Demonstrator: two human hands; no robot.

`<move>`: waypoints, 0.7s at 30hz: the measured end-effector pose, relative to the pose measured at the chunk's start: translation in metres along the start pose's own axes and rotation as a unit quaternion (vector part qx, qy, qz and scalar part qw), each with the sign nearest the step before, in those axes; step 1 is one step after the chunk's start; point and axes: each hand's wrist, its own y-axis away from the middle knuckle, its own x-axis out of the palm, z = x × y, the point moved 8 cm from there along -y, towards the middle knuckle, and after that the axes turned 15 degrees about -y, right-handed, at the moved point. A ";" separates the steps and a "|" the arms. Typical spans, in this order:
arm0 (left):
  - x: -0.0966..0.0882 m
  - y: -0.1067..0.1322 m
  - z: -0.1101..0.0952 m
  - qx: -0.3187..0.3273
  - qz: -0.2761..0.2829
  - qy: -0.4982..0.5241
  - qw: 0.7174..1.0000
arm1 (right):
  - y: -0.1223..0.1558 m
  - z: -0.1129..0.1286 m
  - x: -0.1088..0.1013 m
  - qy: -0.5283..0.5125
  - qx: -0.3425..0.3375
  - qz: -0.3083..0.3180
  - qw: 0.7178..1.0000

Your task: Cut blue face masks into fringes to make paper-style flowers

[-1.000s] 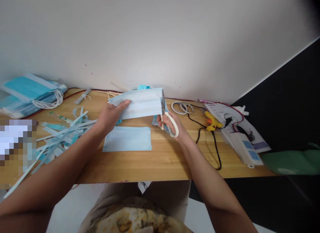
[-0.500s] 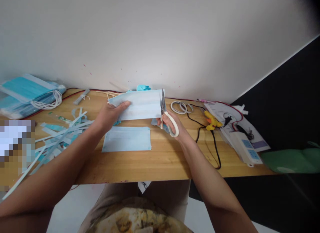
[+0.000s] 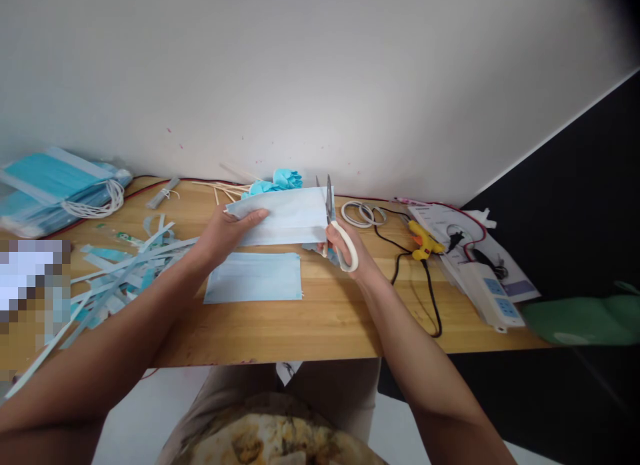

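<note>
My left hand (image 3: 227,232) pinches the left end of a pale blue face mask (image 3: 293,215), thumb on top, holding it up above the table. My right hand (image 3: 350,248) is closed round the white handles of a pair of scissors (image 3: 345,242). The blades are apart and sit at the mask's right edge, pointing to the wall. Flat on the table below lies a second face mask (image 3: 255,278). Behind the held mask are blue crumpled flowers (image 3: 280,180) with thin sticks (image 3: 220,185). A small blue scrap partly shows under my right hand.
Cut strips (image 3: 125,265) are heaped at left, before a stack of masks (image 3: 50,185) against the wall. At right are a roll of tape (image 3: 357,214), a yellow glue gun (image 3: 424,242) with its cord, papers (image 3: 520,278) and a power strip (image 3: 493,295).
The held mask has shifted slightly right and down with my left hand, uncovering more of the blue flowers. The scissor blades have spread apart.
</note>
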 end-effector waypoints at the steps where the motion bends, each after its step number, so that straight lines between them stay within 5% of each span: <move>1: 0.000 0.000 -0.001 -0.002 0.000 0.000 1.000 | 0.000 0.000 0.000 0.003 0.001 -0.002 1.000; 21: 0.006 0.003 -0.009 0.008 0.006 0.067 0.998 | 0.002 0.006 -0.002 -0.037 -0.002 -0.051 0.998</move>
